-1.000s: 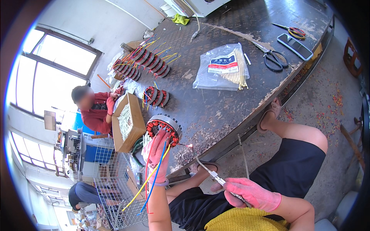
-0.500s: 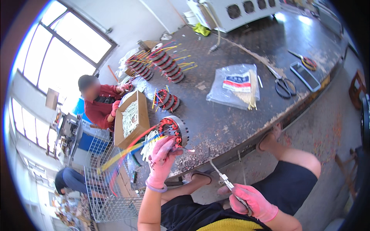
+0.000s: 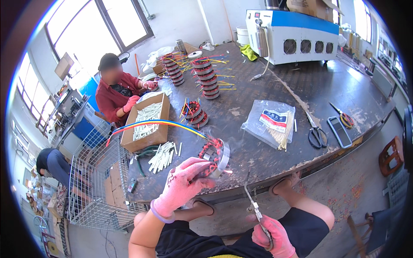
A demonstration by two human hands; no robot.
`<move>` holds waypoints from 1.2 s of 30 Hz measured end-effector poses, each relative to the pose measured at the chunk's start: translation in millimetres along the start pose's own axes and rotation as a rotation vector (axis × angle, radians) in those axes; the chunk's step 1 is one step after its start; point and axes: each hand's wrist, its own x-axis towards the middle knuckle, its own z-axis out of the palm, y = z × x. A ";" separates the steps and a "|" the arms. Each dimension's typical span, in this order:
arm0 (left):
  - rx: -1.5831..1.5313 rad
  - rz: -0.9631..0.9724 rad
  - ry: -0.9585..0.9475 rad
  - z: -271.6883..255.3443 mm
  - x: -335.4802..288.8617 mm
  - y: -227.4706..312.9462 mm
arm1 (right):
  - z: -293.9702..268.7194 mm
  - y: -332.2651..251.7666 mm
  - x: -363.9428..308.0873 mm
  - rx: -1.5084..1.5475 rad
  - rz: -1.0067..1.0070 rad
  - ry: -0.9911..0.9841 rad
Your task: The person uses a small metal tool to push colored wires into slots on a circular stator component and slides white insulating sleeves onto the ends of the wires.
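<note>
My left hand (image 3: 183, 182), in a pink glove, grips a ring-shaped motor stator (image 3: 224, 155) at the table's near edge. The stator has a grey metal rim and red windings; its yellow, blue and red leads (image 3: 165, 122) arch off to the left. A pale pink stub sticks out beside the fingers. My right hand (image 3: 273, 236), gloved too, is closed round the handle of a slim metal torch (image 3: 256, 210) with a bent nozzle. The nozzle points up toward the table edge, right of the stator and apart from it. Fingers partly hide both held things.
Stacked stators (image 3: 207, 79) stand farther back. A cardboard box (image 3: 158, 139) of white tubes is at left, with loose tubes (image 3: 162, 157) before it. Right lie a plastic bag (image 3: 262, 124), scissors (image 3: 317, 136) and a phone (image 3: 339, 132). Across the table sits a co-worker (image 3: 122, 92).
The view has swung up and shifted. My left hand has turned the stator and brought it to the right, and its leads now arch higher. The torch stays in my right hand.
</note>
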 end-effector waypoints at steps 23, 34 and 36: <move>0.078 0.379 0.076 1.3 0.8 -13.8 | -2.2 -1.6 1.8 -0.018 -0.047 0.033; 0.063 0.385 0.070 -1.8 -1.5 -6.4 | -0.6 -0.9 0.8 -0.012 -0.049 0.021; 0.065 0.366 0.052 -2.7 -3.0 -6.1 | -1.0 -0.1 0.6 -0.013 -0.053 0.018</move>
